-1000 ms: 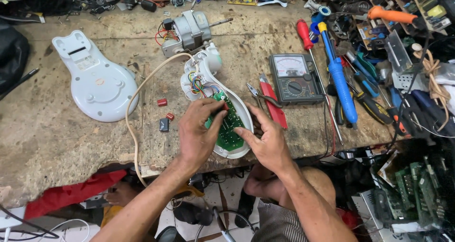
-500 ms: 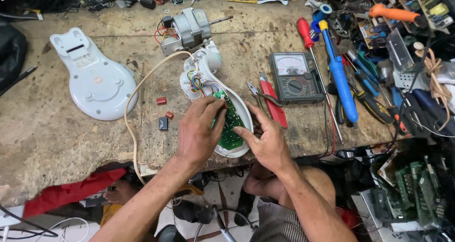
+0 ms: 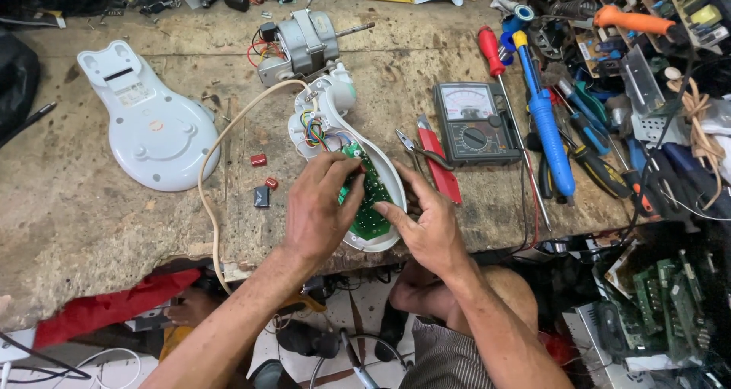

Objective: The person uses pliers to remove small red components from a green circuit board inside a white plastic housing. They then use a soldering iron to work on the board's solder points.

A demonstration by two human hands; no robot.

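Both hands work on a green circuit board (image 3: 371, 206) seated in a white plastic shell (image 3: 335, 122). The left hand (image 3: 316, 210) covers the board's left edge, its fingertips pinching at the top corner; coloured wires (image 3: 314, 130) sit just beyond them. The right hand (image 3: 426, 221) presses fingertips against the board's right edge, with red-handled pliers (image 3: 435, 161) just past its knuckles.

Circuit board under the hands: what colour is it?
Green circuit board, seated in a white housing; the head view shows it.
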